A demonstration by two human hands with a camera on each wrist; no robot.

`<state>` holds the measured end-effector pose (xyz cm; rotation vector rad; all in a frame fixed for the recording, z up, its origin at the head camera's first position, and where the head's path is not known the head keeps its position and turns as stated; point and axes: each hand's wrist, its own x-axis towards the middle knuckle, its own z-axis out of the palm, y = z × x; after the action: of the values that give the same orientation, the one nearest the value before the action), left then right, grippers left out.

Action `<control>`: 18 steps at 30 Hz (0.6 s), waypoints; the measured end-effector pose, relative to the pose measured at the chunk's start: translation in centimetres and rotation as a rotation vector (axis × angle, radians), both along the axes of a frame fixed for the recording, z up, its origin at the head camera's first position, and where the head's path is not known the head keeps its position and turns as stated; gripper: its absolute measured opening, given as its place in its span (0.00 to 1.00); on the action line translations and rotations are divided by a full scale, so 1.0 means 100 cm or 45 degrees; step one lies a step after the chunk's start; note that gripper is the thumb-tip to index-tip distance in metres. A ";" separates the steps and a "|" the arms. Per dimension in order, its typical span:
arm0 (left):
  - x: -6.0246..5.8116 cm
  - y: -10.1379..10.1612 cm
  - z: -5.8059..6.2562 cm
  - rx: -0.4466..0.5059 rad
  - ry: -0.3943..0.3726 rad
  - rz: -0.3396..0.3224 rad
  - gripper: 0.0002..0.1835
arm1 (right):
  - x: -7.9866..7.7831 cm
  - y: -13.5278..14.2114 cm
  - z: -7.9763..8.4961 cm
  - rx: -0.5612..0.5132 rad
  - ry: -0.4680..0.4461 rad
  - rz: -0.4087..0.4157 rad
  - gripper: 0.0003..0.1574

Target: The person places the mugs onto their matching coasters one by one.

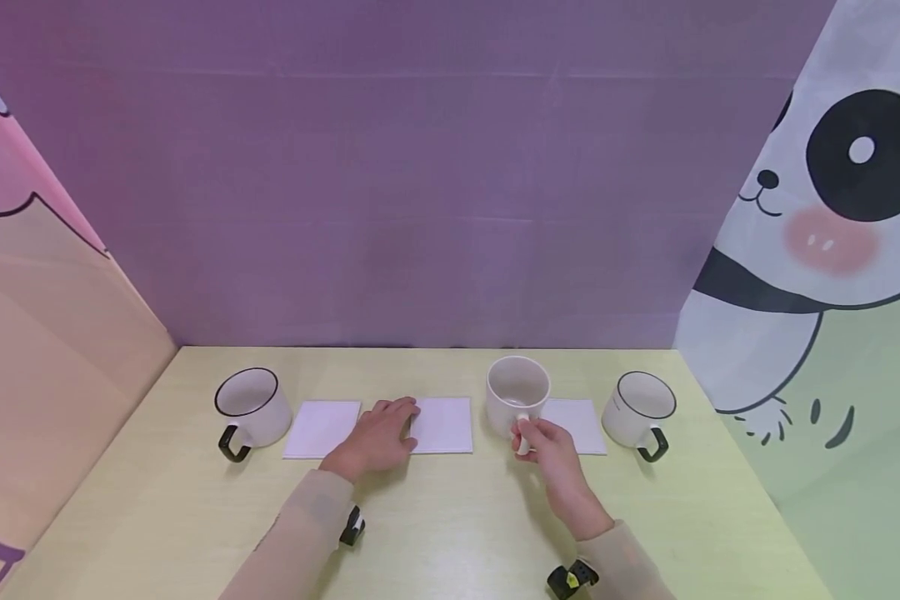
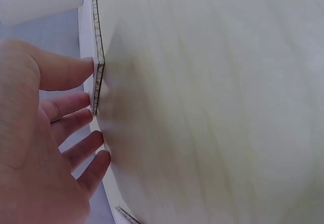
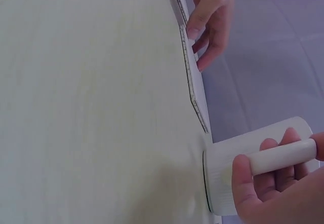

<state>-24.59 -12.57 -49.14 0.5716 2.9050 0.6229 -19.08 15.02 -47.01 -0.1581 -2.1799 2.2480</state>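
My right hand [image 1: 558, 471] grips the handle of a plain white mug [image 1: 499, 410], fingers wrapped round it in the right wrist view. The mug is upright between the middle white square pad [image 1: 442, 427] and the right-hand pad [image 1: 579, 427], hiding part of the latter. Whether its base touches the table cannot be told. My left hand [image 1: 377, 439] rests at the left edge of the middle pad, its thumb [image 2: 71, 73] touching the pad's edge and its fingers loosely spread. Left of that hand lies another white pad [image 1: 321, 429], partly hidden by it.
A white mug with black rim and black handle [image 1: 258, 412] stands at the left of the table [image 1: 450, 525]. A similar mug [image 1: 633, 417] stands at the right, by the right-hand pad. A purple cloth [image 1: 420, 208] hangs behind the table's far edge.
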 end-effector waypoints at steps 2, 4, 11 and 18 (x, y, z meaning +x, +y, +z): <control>0.000 0.000 0.000 0.008 -0.001 -0.003 0.28 | 0.000 -0.001 -0.001 -0.009 0.004 -0.019 0.15; 0.001 0.000 0.001 0.014 0.000 -0.005 0.28 | 0.001 -0.002 -0.003 -0.021 0.008 -0.035 0.16; 0.002 0.002 0.002 0.016 -0.010 0.002 0.29 | 0.003 -0.005 -0.002 -0.044 0.017 -0.054 0.17; 0.002 0.000 0.001 0.001 -0.021 0.019 0.29 | 0.002 -0.007 -0.002 -0.030 0.048 -0.082 0.18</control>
<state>-24.43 -12.57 -49.00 0.5430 2.8964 0.6271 -18.83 14.37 -47.23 -0.1821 -2.0992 2.2251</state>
